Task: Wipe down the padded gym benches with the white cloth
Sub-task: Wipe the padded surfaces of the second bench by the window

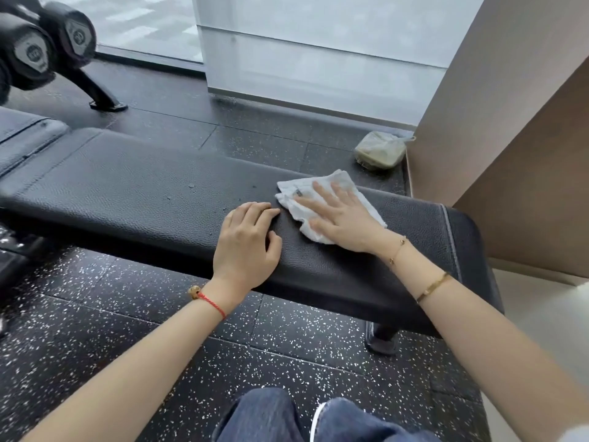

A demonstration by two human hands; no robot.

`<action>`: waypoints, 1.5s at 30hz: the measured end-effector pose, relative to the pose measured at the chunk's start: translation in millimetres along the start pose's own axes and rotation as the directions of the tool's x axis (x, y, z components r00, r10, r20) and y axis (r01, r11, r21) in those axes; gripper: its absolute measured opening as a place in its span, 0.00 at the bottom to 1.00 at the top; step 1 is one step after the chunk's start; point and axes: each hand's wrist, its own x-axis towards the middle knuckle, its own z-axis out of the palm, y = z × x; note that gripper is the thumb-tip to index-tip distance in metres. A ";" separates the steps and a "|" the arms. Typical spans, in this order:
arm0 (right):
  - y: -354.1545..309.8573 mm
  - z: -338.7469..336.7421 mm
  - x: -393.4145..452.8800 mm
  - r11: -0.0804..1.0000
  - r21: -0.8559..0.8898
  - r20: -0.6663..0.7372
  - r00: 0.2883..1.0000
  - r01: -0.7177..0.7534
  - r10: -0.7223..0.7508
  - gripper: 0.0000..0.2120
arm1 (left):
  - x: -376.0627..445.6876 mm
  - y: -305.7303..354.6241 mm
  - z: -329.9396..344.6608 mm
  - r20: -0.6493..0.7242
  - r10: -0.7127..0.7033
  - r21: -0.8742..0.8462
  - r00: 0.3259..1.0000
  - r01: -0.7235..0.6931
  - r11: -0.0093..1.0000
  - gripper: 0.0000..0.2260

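- Right hand (339, 218) is flat, fingers spread, pressing the white cloth (322, 199) onto the bench (134, 193) pad, toward its right end.
- Left hand (247, 240) holds nothing; fingers loosely curled, resting on the pad just beside the cloth, looks like it's bracing.
- Tip for this stroke, imo: keep the palm flat so the whole cloth stays in contact, and sweep lengthwise in overlapping passes toward the left end.
- There are little crumbs (191, 186) on the pad left of the cloth, so I'd gather them into the cloth rather than flick them onto the floor.
- The pad is black pebbled vinyl, so grit may sit in the texture; probably needs a bit of pressure.
- Room: speckled rubber floor (127, 314), dumbbells (47, 43) racked at top left, a bagged container (381, 149) on the floor by the wall, another pad (22, 132) at far left.
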 end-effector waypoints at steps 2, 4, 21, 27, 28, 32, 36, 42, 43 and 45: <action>3.0 -9.0 16.1 0.988 -0.008 0.009 0.988 -0.152 0.153 0.24 | -0.2 0.8 -0.3 -0.002 0.000 -0.003 1.000 0.000 1.000 0.18; -8.4 -9.9 20.5 0.967 -0.001 -0.037 0.966 -0.255 0.255 0.24 | -0.8 2.6 -1.6 0.002 -0.005 -0.005 1.000 0.005 1.000 0.17; -27.3 9.8 -47.5 0.924 0.009 -0.141 0.915 -0.381 0.379 0.25 | -3.9 5.3 -3.2 0.030 -0.017 -0.008 0.999 0.017 1.000 0.17; -33.7 30.2 -136.3 0.984 -0.029 -0.187 0.969 -0.173 0.165 0.26 | -4.6 2.4 -0.8 0.017 -0.005 -0.018 1.000 0.005 1.000 0.16; -19.0 26.3 -140.8 0.971 -0.029 -0.196 0.954 -0.237 0.227 0.25 | -4.6 2.1 -0.5 0.013 -0.004 -0.020 1.000 0.005 1.000 0.17; 21.0 1.5 -110.8 0.832 0.027 -0.161 0.819 -0.554 0.551 0.25 | -4.4 2.9 -0.6 0.011 0.007 -0.026 1.000 -0.006 1.000 0.17; -27.3 13.1 -76.4 0.912 0.000 -0.144 0.902 -0.411 0.407 0.25 | -4.2 3.1 -0.1 0.015 0.012 -0.022 1.000 -0.012 1.000 0.19; -32.5 29.8 -145.2 0.966 -0.016 -0.195 0.948 -0.259 0.251 0.25 | -4.3 1.0 -0.4 0.001 0.024 -0.036 1.000 -0.024 0.999 0.19; -18.6 27.2 -157.4 0.946 -0.024 -0.209 0.927 -0.324 0.312 0.25 | -4.5 1.0 -0.7 -0.001 0.023 -0.039 1.000 -0.023 0.999 0.19; 12.9 18.6 -171.7 0.879 -0.021 -0.215 0.861 -0.475 0.460 0.25 | -5.3 1.3 -1.2 0.003 0.020 -0.046 1.000 -0.020 0.999 0.18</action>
